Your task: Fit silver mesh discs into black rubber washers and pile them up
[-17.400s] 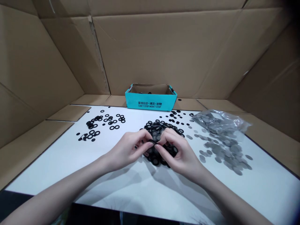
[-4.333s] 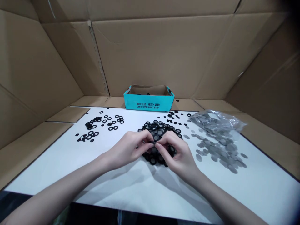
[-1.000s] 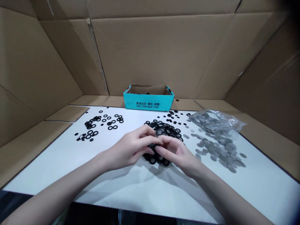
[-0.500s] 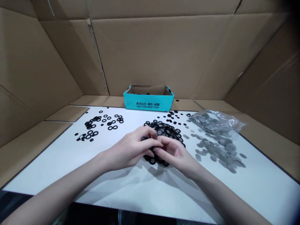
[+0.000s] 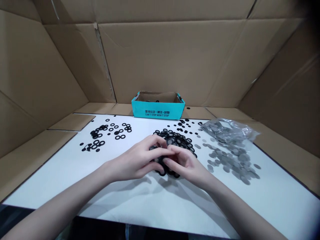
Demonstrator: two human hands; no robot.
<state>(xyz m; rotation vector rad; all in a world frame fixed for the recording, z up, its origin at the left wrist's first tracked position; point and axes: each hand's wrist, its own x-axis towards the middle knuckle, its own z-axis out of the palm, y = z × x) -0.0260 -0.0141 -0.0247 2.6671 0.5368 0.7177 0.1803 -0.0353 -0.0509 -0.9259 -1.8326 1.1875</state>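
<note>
A heap of black rings, many with grey discs in them, lies mid-table, partly covered by my hands. Over its near side, my left hand curls its fingers, the index fingertip meeting my right fingers and the thumb lower down. My right hand is closed from the other side, thumb and index drawn together. Whatever small piece is between the fingertips is too dark and hidden to make out. Loose grey discs are spread to the right of my right hand.
A turquoise box with a few dark pieces inside stands at the back. Black rings are scattered on the left, small black pieces behind the heap. A clear plastic bag of grey discs lies right. Cardboard walls enclose the white table.
My left thumb has dropped a little, away from my right fingertips, while the left index stays against them. My right hand has barely moved. The view has shifted slightly.
</note>
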